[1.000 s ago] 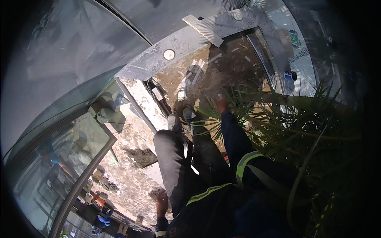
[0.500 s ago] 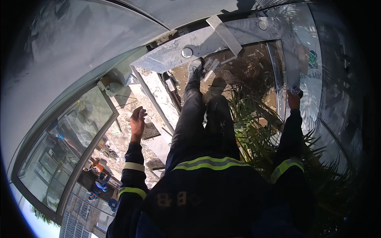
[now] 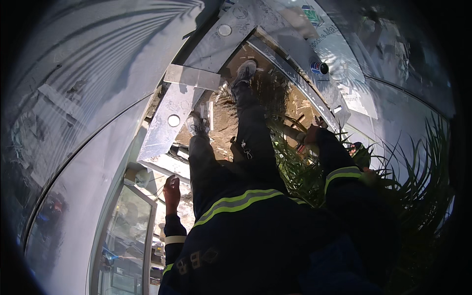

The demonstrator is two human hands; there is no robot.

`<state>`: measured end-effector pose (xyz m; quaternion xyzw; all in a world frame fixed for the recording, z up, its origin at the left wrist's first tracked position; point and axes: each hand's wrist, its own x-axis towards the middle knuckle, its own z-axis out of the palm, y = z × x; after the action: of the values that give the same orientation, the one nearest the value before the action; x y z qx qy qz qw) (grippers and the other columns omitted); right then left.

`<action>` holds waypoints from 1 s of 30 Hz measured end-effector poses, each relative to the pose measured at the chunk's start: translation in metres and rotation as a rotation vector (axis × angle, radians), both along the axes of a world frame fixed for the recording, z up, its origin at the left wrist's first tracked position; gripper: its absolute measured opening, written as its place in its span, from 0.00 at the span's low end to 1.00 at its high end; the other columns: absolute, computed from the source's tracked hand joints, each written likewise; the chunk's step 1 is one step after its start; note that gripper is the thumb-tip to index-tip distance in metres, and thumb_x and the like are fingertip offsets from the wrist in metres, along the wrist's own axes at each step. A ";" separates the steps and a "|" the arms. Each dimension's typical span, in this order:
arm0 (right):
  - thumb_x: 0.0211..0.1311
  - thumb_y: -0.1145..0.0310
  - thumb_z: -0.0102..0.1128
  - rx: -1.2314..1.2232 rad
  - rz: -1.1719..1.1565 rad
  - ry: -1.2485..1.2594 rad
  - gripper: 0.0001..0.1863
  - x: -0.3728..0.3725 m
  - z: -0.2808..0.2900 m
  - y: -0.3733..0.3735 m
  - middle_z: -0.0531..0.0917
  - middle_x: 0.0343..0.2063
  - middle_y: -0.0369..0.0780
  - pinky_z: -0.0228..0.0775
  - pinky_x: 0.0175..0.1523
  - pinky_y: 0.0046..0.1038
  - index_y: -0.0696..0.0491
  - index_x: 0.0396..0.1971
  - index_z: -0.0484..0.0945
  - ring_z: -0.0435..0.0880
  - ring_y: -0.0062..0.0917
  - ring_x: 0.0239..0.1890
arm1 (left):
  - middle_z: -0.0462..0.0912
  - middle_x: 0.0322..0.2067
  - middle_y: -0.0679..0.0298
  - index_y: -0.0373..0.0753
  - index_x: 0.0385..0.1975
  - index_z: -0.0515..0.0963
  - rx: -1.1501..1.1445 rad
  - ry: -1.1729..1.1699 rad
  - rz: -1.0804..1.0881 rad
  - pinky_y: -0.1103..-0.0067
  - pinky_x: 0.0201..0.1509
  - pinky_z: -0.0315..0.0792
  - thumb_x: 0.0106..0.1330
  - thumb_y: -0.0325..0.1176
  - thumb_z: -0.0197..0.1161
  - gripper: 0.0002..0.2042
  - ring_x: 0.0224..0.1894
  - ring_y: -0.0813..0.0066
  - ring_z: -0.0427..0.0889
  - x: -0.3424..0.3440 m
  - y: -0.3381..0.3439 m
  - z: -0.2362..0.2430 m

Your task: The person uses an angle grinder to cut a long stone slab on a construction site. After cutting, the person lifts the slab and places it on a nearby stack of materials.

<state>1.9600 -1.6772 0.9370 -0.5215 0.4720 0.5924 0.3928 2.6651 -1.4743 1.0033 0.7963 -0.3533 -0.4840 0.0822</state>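
My left hand (image 3: 172,191) is raised beside my left leg, its fingers loosely curled and nothing visible in them. My right hand (image 3: 312,133) reaches in among the green leaves of a plant (image 3: 300,169), close to the inner edge of the grey ledge; its fingers are small and partly shaded, loosely apart, with no object seen in them. Beyond it, a small blue and red can-like cylinder (image 3: 318,67) with a dark round end rests on the grey ledge (image 3: 280,29), apart from my hand.
My shoes (image 3: 246,71) are on brown soil with scraps inside the ledge. A flat grey board (image 3: 191,77) lies across the ledge on the left. Round light discs (image 3: 173,120) are set in the ledge. A framed glass pane (image 3: 125,236) stands at lower left; curved grey panels surround the area.
My right hand has left the cylinder, which now sits on the ledge, and moved down by the plant. My body has turned and my feet have stepped forward within the ledge.
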 end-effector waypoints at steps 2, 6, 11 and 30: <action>0.56 0.37 0.63 0.071 0.024 -0.079 0.32 -0.012 0.005 -0.011 0.90 0.46 0.46 0.79 0.59 0.39 0.49 0.45 0.90 0.89 0.40 0.51 | 0.88 0.47 0.45 0.28 0.57 0.79 0.027 0.030 0.171 0.68 0.52 0.81 0.76 0.36 0.61 0.18 0.46 0.59 0.89 -0.021 -0.031 -0.001; 0.38 0.37 0.79 0.277 -0.314 -0.171 0.38 -0.021 -0.005 -0.037 0.91 0.43 0.48 0.81 0.54 0.37 0.54 0.42 0.89 0.91 0.36 0.46 | 0.88 0.44 0.46 0.26 0.57 0.78 0.026 -0.006 0.372 0.69 0.50 0.81 0.76 0.35 0.61 0.19 0.45 0.59 0.89 -0.092 -0.113 0.011; 0.36 0.45 0.82 0.181 -0.693 -0.438 0.36 -0.035 0.015 -0.009 0.90 0.42 0.43 0.80 0.54 0.39 0.44 0.49 0.86 0.89 0.38 0.47 | 0.87 0.47 0.43 0.25 0.55 0.78 -0.012 -0.094 -0.108 0.66 0.51 0.82 0.75 0.36 0.62 0.19 0.46 0.54 0.88 -0.186 -0.251 0.027; 0.66 0.55 0.57 -0.395 -0.821 -0.070 0.15 -0.001 0.058 0.013 0.89 0.39 0.50 0.81 0.47 0.48 0.49 0.39 0.86 0.90 0.47 0.45 | 0.88 0.48 0.47 0.28 0.58 0.79 0.091 -0.002 -0.382 0.71 0.53 0.81 0.74 0.40 0.62 0.21 0.44 0.63 0.89 -0.222 -0.497 -0.025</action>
<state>1.9590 -1.6646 0.9950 -0.3757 0.7300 0.2683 0.5039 2.4428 -1.9712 0.9787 0.7182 -0.4757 -0.5056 -0.0474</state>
